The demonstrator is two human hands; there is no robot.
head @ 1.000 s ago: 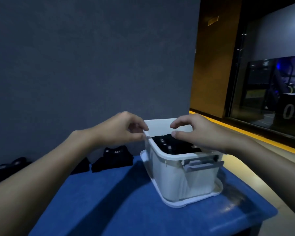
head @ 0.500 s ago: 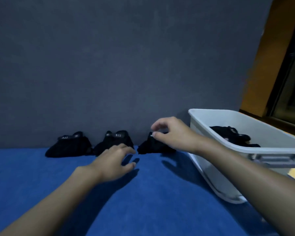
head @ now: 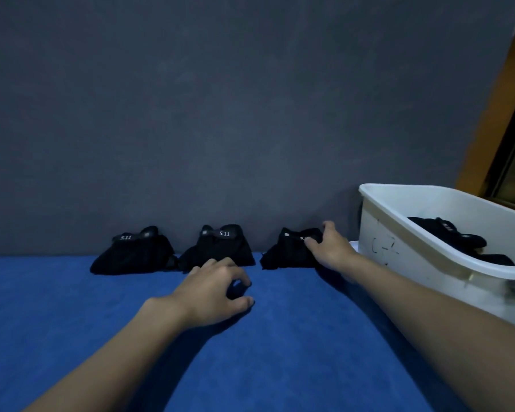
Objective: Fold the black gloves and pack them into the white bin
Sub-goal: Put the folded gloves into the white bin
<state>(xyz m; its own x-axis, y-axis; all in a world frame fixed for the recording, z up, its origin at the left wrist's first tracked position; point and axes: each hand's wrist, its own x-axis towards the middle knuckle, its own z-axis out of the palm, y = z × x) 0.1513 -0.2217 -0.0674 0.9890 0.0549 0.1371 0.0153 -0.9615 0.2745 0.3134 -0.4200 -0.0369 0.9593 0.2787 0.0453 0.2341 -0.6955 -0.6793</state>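
Three black glove bundles lie in a row along the grey wall on the blue table: a left one (head: 133, 254), a middle one (head: 219, 246) and a right one (head: 289, 252). My right hand (head: 329, 248) grips the top of the right bundle, thumb and fingers curled round it. My left hand (head: 217, 288) hovers just in front of the middle bundle with fingers loosely curled, holding nothing. The white bin (head: 414, 251) stands at the right, with black gloves (head: 458, 242) inside it.
A grey wall (head: 250, 114) closes off the back of the blue table (head: 280, 352). An orange-brown door frame (head: 497, 114) rises at the far right behind the bin.
Both hands left the bin and moved left to the glove row. My right hand came down onto the right bundle and closed on it. My left hand moved forward toward the middle bundle.
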